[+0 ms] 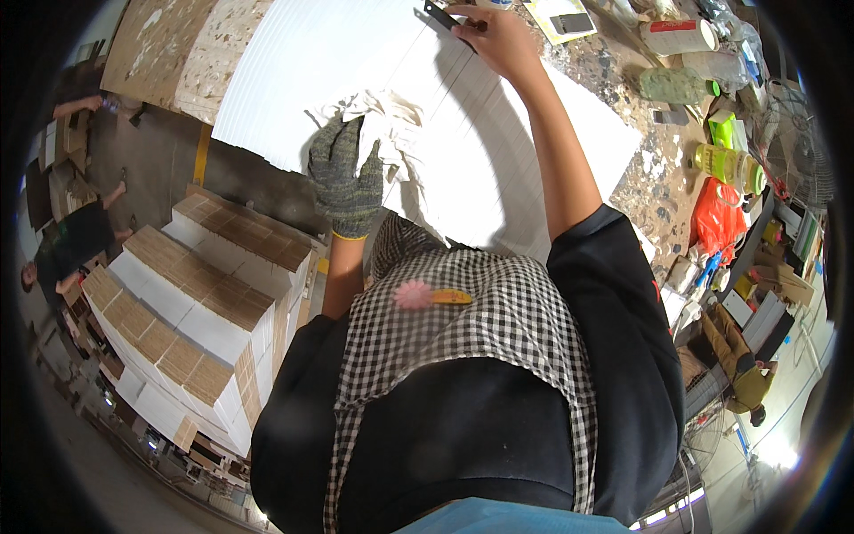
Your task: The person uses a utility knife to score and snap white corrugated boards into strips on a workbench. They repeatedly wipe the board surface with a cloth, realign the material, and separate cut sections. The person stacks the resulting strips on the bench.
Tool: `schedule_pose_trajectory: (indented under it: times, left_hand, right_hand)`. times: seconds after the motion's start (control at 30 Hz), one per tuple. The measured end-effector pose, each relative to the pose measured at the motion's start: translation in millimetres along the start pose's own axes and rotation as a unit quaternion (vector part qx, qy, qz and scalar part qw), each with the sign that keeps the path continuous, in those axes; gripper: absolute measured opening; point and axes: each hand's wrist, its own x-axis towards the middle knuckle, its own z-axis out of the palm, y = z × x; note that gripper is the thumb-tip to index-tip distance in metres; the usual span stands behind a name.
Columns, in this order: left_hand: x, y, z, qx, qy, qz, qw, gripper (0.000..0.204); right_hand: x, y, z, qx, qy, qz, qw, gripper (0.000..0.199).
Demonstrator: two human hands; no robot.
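Note:
A large white ribbed sheet (356, 62) lies flat on a spattered workbench (654, 178). My left hand (345, 173), in a grey knit glove, rests on the sheet's near edge beside a crumpled white cloth (396, 125). My bare right hand (494, 36) reaches to the far side of the sheet and grips a dark, narrow blade-like tool (439, 13) laid against the surface. A checked apron over a black shirt fills the lower middle of the view.
Bottles (680, 84) and a yellow-green jar (725, 165) stand along the bench's right side, near an orange bag (716, 218). Stacks of white and tan-topped blocks (205, 311) rise at the left. Another person (71, 245) sits on the floor far left.

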Motion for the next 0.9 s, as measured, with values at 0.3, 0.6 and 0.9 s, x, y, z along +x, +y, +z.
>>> schedule_pose_trajectory:
  times: [0.3,0.6,0.9]
  left_hand:
    - [-5,0,-1,0.001,-0.006,-0.022,1.0,0.045]
    - [-4,1,0,-0.009,0.0,-0.026,1.0,0.043]
    - [-5,-4,3,-0.005,0.01,-0.016,1.0,0.045]
  right_hand:
    - [25,14,38,-0.003,0.07,0.013,0.997,0.034]
    - [21,12,40,-0.017,0.099,-0.031,0.994,0.031]
    - [26,19,46,-0.011,0.08,0.018,0.997,0.025]
